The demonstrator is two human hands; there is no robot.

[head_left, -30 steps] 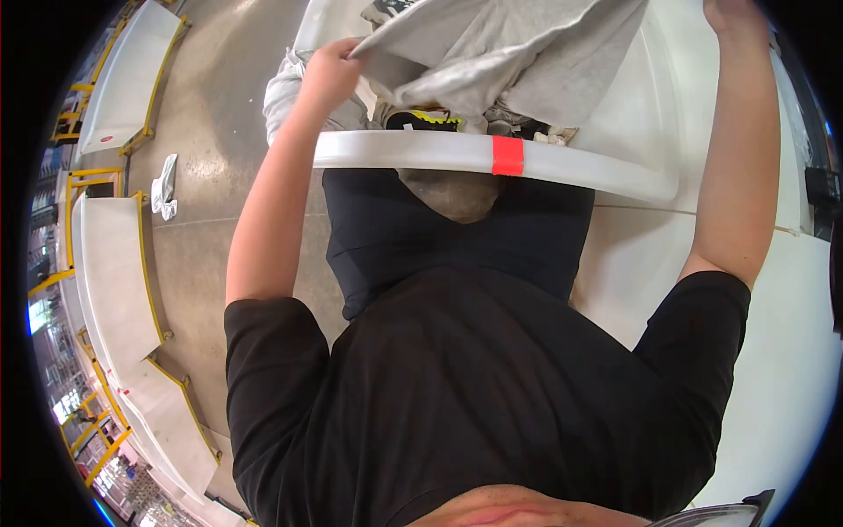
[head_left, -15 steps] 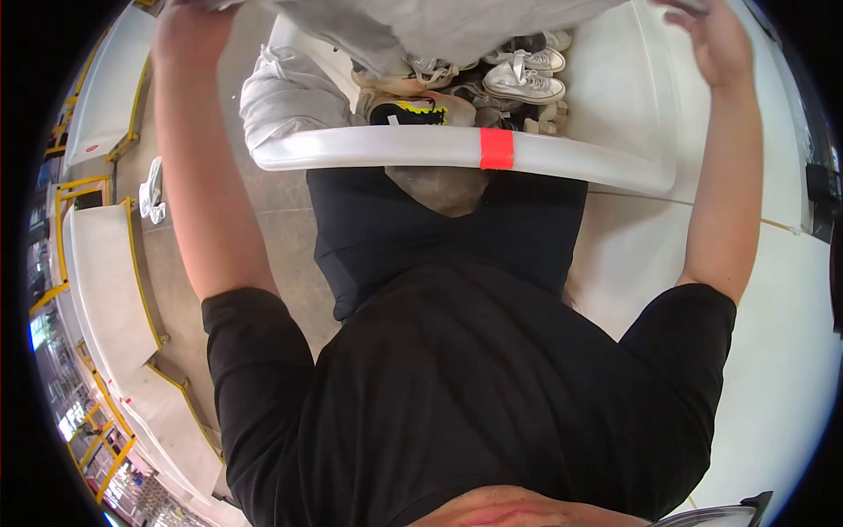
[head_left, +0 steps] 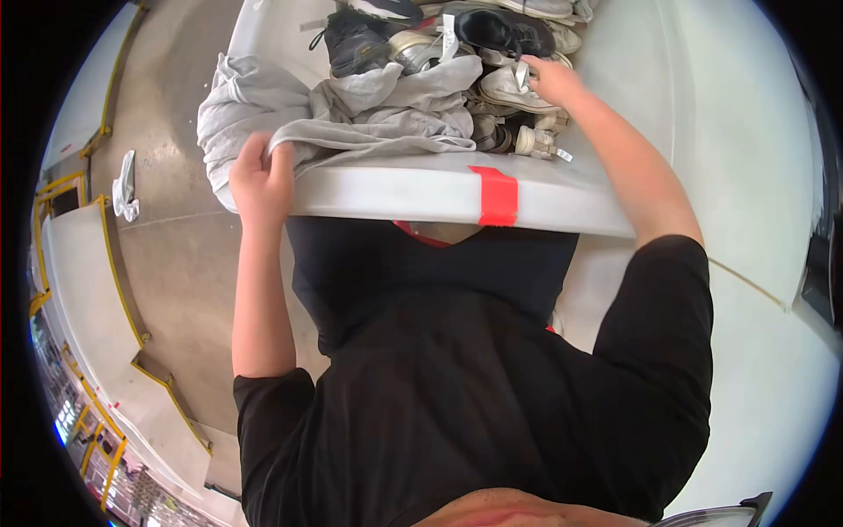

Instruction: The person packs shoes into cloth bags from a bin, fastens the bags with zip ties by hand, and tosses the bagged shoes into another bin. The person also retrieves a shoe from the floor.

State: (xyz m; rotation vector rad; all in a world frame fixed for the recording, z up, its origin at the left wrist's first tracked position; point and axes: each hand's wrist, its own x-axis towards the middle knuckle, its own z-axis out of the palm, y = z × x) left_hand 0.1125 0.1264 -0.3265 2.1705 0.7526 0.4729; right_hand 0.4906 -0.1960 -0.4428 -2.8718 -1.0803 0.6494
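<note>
A white bin (head_left: 378,191) with red tape (head_left: 499,198) on its near rim holds a heap of shoes. My left hand (head_left: 263,180) is closed on a light grey cloth (head_left: 378,110), which drapes over the near left corner and onto the shoes. On the right, my right hand (head_left: 558,83) has its fingertips pinched at the white strap or tag of a white sneaker (head_left: 509,88). Just beyond those fingers lies a black sneaker (head_left: 492,32). A dark high-top shoe (head_left: 356,44) and a silvery shoe (head_left: 413,51) rest behind the cloth.
A white surface (head_left: 755,193) runs along the right. Left of the bin, a crumpled white item (head_left: 126,186) lies on the concrete floor (head_left: 176,255). White panels (head_left: 88,272) with yellow frames line the far left.
The grey cloth, held raised across the top, has come down onto the near left of the bin. Both hands have moved lower and inward. More shoes are uncovered at the back.
</note>
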